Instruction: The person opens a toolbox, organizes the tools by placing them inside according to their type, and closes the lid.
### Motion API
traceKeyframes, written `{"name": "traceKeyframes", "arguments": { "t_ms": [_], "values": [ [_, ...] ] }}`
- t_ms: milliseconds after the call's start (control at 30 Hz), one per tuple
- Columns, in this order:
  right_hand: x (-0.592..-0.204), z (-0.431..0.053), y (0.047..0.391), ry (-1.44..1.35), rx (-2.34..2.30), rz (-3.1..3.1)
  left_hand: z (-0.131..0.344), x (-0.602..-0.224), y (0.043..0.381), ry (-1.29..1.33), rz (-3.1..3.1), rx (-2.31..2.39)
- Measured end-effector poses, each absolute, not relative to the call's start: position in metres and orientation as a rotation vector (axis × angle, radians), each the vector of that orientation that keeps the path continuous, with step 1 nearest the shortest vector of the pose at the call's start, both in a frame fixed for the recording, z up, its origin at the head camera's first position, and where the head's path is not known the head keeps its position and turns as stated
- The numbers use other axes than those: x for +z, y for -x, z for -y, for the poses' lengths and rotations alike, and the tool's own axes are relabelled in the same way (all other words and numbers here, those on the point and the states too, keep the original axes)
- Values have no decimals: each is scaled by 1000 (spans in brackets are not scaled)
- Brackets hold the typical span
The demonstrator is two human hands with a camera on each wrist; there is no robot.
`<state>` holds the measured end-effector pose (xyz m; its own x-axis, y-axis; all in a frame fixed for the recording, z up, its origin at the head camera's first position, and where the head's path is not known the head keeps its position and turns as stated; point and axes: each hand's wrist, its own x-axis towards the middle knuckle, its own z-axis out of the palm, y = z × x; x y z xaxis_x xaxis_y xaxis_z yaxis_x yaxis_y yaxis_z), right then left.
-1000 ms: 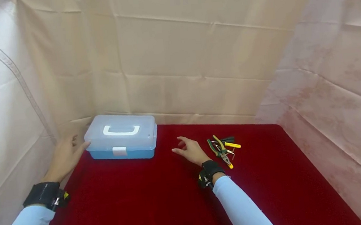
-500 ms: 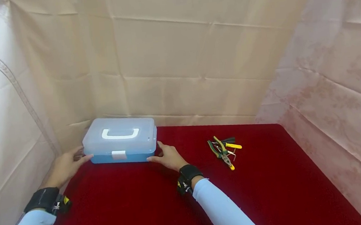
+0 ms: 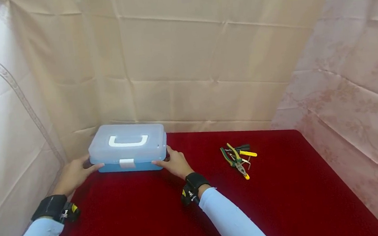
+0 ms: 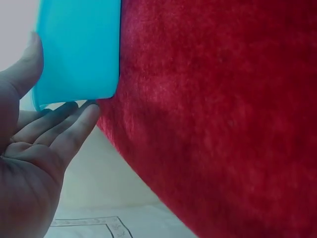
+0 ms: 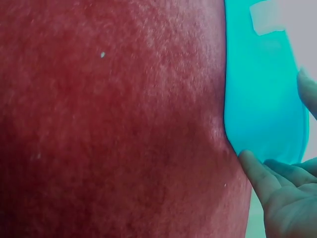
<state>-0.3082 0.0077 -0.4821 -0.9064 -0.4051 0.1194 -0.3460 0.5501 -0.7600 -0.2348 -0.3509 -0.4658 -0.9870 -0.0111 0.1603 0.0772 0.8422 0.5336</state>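
Observation:
A toolbox (image 3: pixel 128 148) with a blue base, a frosted clear lid, a white handle and a white front latch sits on the red cloth at the back left. My left hand (image 3: pixel 75 174) grips its left end, the thumb on the front corner and the fingers along the end wall. At the opposite end my right hand (image 3: pixel 177 164) holds it in the same way. Both wrist views show the blue base (image 4: pixel 79 54) close up, with fingers (image 5: pixel 262 178) against its end. The lid is down.
Right of the toolbox lies a small heap of tools: pliers (image 3: pixel 237 162) with green and yellow handles, a yellow-handled tool (image 3: pixel 248 153), a black-handled one (image 3: pixel 243 147) and a hex key (image 3: pixel 249 163). Fabric walls (image 3: pixel 176 58) rise behind and at both sides.
My right hand has moved left from the open cloth to the toolbox's right end. The left hand has come down onto the left end. The heap of tools lies as before.

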Motion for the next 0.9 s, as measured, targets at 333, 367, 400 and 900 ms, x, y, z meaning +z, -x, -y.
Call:
{"name": "traceKeyframes", "arguments": {
  "t_ms": [333, 367, 400, 900],
  "values": [
    [-476, -14, 301, 748, -1316, -2728, 339, -462, 230, 157, 2742, -809],
    [-476, -17, 300, 747, -1322, -2720, 337, -463, 229, 173, 2724, -802],
    [-476, -20, 299, 746, -1326, -2714, 335, -463, 227, 188, 2705, -794],
    [-463, -117, 260, 711, -1301, -2557, 256, -461, 196, 256, 2717, -757]
  ]
}}
